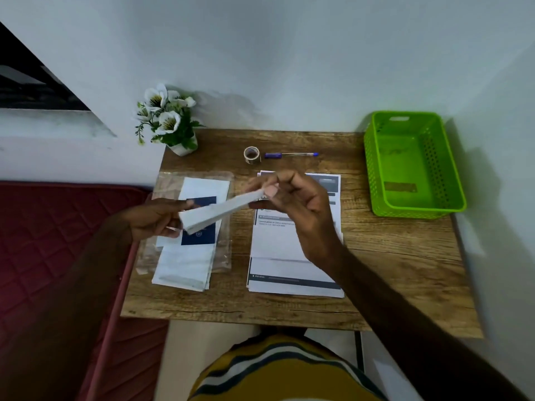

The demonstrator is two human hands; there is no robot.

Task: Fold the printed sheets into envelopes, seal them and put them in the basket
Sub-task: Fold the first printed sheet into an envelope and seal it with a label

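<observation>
On the table (pixel 390 270), the basket (pixel 414 166) sat at two o'clock, the potted flowers (pixel 169 120) at eleven. The tape roll (pixel 252 154) lay at twelve, the pen (pixel 291 154) just right of it. Printed sheets (pixel 289 256) lay centrally, the envelope stack (pixel 188 256) at nine o'clock on a plastic sleeve (pixel 168 186).

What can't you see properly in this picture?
- Head view: the small print on the printed sheets is too tiny and blurred to read, and the right hand covers part of them.
- The white envelope held by both hands is motion-blurred; its flap cannot be made out.
- The left hand hides one end.
</observation>
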